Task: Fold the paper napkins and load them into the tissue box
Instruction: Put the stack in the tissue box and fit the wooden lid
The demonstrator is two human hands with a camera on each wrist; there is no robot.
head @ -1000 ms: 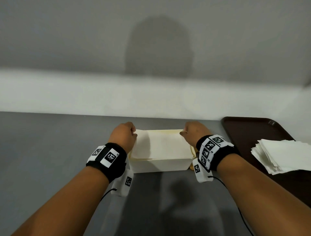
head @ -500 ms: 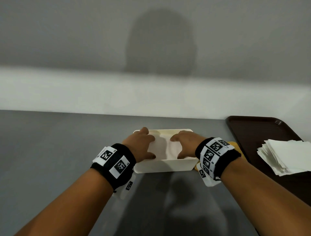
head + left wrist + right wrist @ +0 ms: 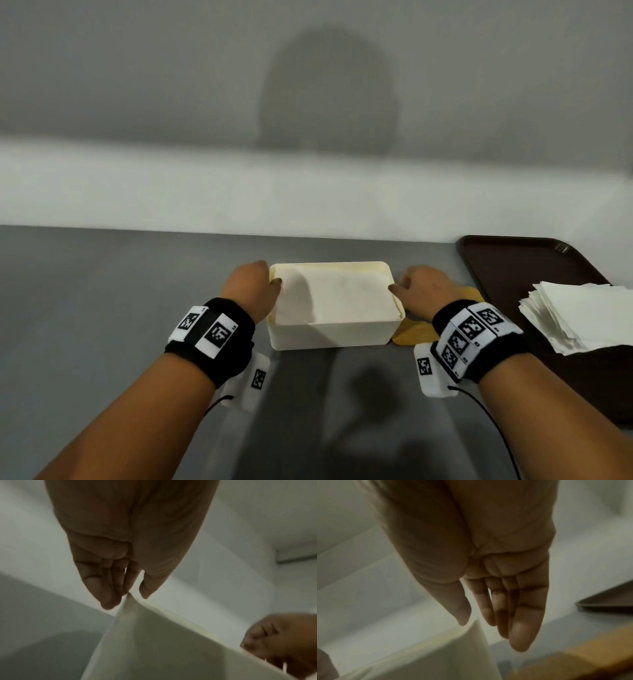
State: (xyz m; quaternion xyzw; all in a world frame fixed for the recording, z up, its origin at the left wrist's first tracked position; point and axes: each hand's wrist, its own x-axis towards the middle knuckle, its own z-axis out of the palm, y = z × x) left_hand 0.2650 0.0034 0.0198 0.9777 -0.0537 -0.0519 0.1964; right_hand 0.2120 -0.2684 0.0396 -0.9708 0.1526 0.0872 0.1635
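1. Head view: the cream tissue box [image 3: 329,334] stands on the grey desk [image 3: 102,291], open on top, with a white folded napkin [image 3: 334,296] lying inside it and filling the opening. The left hand [image 3: 251,284] is at the box's left end, thumb tip at the napkin's left edge. The right hand [image 3: 423,286] is at the right end, a fingertip touching the napkin's right edge. A yellowish wooden lid [image 3: 414,330] lies flat on the desk just beside the box, partly under the right wrist. Further right, a stack of unfolded napkins [image 3: 582,311] rests on a dark brown tray [image 3: 513,260].

2. Left wrist view: the left hand [image 3: 126,555] has its fingers straight and close together, pointing down; thumb and fingers are barely parted, and the box's corner [image 3: 130,601] sits right at their tips. Whether they pinch anything cannot be told. The right hand [image 3: 281,643] shows at the far end.

3. Right wrist view: the right hand [image 3: 489,588] is relaxed and open, fingers straight, holding nothing; the box's corner [image 3: 477,631] sits just under the thumb tip, the lid [image 3: 583,661] blurred below.
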